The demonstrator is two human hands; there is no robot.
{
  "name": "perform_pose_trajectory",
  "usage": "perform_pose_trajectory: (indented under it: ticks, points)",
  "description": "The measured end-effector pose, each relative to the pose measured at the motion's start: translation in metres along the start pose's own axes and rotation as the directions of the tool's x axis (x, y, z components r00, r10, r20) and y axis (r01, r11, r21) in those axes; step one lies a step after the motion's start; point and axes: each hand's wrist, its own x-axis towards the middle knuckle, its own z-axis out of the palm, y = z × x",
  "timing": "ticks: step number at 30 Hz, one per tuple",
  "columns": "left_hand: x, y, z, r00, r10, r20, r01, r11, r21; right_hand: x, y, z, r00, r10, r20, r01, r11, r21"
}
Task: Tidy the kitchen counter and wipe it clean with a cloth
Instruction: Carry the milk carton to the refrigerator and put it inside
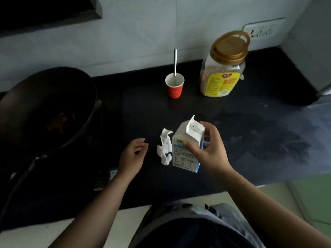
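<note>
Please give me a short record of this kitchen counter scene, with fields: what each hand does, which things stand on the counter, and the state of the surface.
right hand: grips the carton, which is upright
left hand: open, holds nothing, close to the crumpled paper
back of counter: red cup with a spoon in it; beside it a jar with a gold lid
left side: dark wok
counter: black, with a pale smear on the right part
cloth: none seen
</note>
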Motion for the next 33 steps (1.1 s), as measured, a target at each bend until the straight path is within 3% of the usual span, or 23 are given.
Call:
perform_pose_trajectory:
  ticks: [6,10,12,18,27,33]
  points:
    - [-0.114,0.011,0.037,0.985,-0.158,-0.065,0.139,0.963,-0.232,-0.061,0.029,-0.067,0.989,0.017,0.146,-0.013,0.999,-0.029]
    - [-0.183,0.033,0.075,0.946,-0.325,-0.022,0.284,0.857,-0.43,-0.099,0.055,-0.114,0.975,-0.009,0.222,0.028,0.996,-0.085]
    - [-0.213,0.039,0.092,0.928,-0.372,0.019,0.334,0.808,-0.485,-0.113,0.067,-0.128,0.965,-0.03,0.262,0.058,0.993,-0.099]
    - [-0.303,0.031,0.113,0.871,-0.49,-0.044,0.388,0.739,-0.551,-0.147,0.089,-0.136,0.903,-0.047,0.427,0.113,0.985,-0.131]
    - [-0.439,-0.03,0.09,0.629,-0.706,-0.325,0.247,0.578,-0.778,-0.21,0.076,-0.073,0.613,-0.033,0.789,0.302,0.933,-0.196]
    - [-0.535,-0.088,0.067,0.432,-0.812,-0.392,0.163,0.498,-0.851,-0.294,0.055,0.006,0.31,-0.069,0.948,0.424,0.903,-0.073]
